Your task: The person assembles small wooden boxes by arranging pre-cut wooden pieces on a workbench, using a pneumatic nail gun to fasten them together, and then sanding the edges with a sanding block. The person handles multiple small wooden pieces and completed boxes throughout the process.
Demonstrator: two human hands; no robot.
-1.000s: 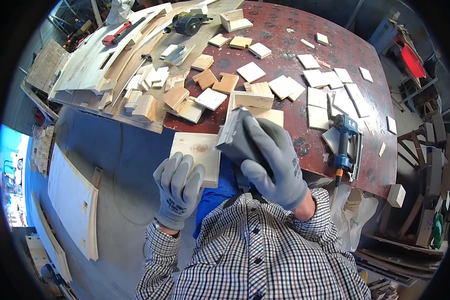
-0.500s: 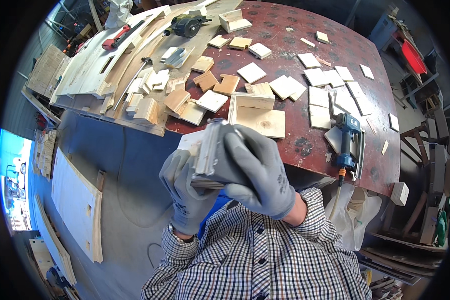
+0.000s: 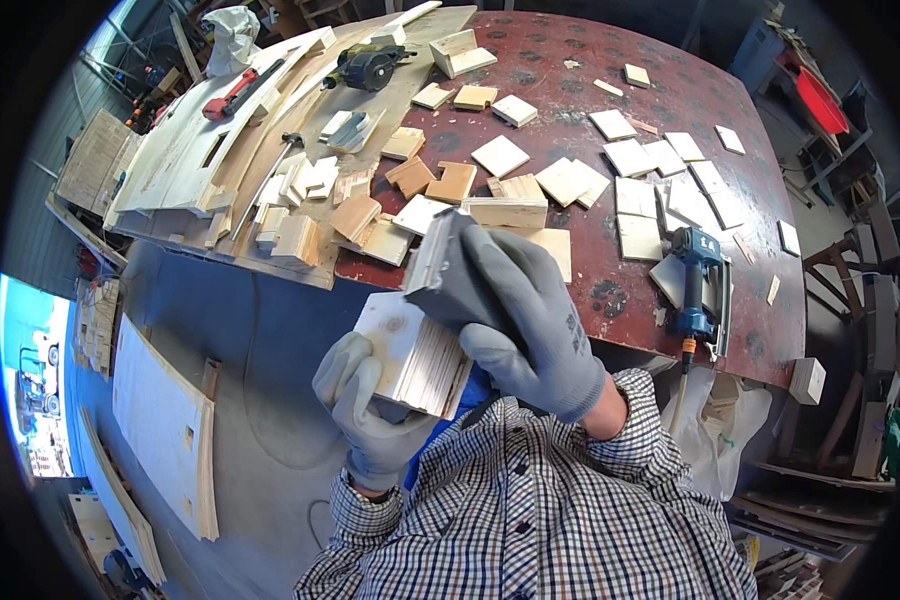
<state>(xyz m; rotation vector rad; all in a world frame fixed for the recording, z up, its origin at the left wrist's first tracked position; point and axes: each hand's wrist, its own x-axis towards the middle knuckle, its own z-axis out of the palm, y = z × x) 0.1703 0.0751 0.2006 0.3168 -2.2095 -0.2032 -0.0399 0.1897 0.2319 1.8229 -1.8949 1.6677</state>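
Just now, you had lifted the dark grey block (image 3: pixel 457 285) clear of the spot where, half a second earlier, it hid most of the wooden block (image 3: pixel 400 345). You had also tipped the wood, so its layered side (image 3: pixel 438 372) came into view beside the pale, knotted face. That seemed to leave the side exposed for work, though whether the two blocks touched at their near corners, you couldn't tell from above. Your gloved left hand (image 3: pixel 370 420) was wrapped around the wood's left and lower part, holding it tilted in front of your chest, off the near edge of the red table (image 3: pixel 625 310). Your right hand (image 3: pixel 535 330) gripped the grey block from its right, thumb along the lower edge. Beyond them, an L-shaped wooden piece (image 3: pixel 505 212) lay on the table, and a blue nail gun (image 3: pixel 693 290) rested to the right.
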